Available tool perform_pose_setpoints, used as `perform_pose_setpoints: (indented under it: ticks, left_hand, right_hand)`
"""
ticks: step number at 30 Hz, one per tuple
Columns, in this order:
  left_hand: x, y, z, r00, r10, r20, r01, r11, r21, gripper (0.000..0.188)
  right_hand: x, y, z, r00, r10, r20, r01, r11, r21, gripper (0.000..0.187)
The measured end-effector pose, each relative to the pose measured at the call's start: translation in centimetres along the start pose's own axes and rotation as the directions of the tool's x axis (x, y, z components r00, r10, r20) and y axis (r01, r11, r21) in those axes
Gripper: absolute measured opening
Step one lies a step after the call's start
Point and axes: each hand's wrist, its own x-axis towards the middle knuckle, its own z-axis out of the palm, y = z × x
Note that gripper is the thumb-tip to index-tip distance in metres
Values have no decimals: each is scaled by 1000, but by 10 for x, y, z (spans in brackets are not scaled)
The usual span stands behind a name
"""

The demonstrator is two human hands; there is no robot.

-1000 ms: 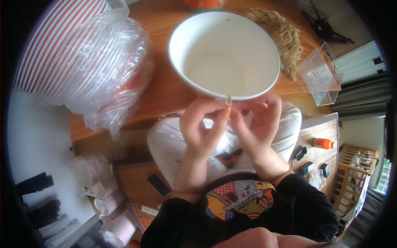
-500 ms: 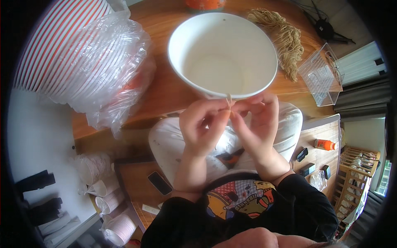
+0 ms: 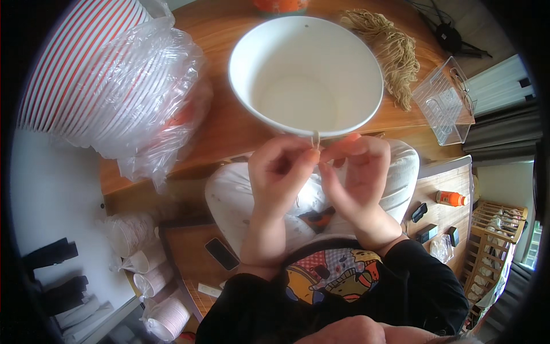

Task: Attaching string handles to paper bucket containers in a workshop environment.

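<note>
A large white paper bucket [image 3: 306,103] stands on the wooden table with its open mouth tilted toward me. At its near rim a small loop of tan string [image 3: 315,137] sticks up. My left hand [image 3: 283,169] is closed, pinching this loop between thumb and forefinger just below the rim. My right hand [image 3: 358,172] is beside it, fingers curled and thumb bent in at the string; its exact grip is partly hidden. A short strand shows behind the right hand's knuckles. Past the bucket's right side lies a bundle of tan strings [image 3: 395,54].
Nested white buckets with red-orange edges [image 3: 86,63], partly wrapped in clear plastic [image 3: 166,86], lean at the left. A clear acrylic tray [image 3: 444,103] with glasses sits at the table's right edge. Lower down are a phone [image 3: 222,254] and an orange bottle [image 3: 451,198].
My right hand has shifted slightly right, its fingers opening a little away from the left fingertips. The left hand stays at the string loop. The bucket has moved slightly left in view.
</note>
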Motion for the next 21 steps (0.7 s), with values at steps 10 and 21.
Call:
perform_pose_setpoints:
  ticks: [10,21]
  left_hand:
    - [-3,-4,-1,999,-32,28,35,993,-108,9]
    - [-8,-7,4,1000,12,0,-12,987,-162,6]
  right_hand:
    - [-5,4,-4,1000,13,-10,-13,999,40,46]
    - [-3,10,-8,998,-56,19,51,979,199,45]
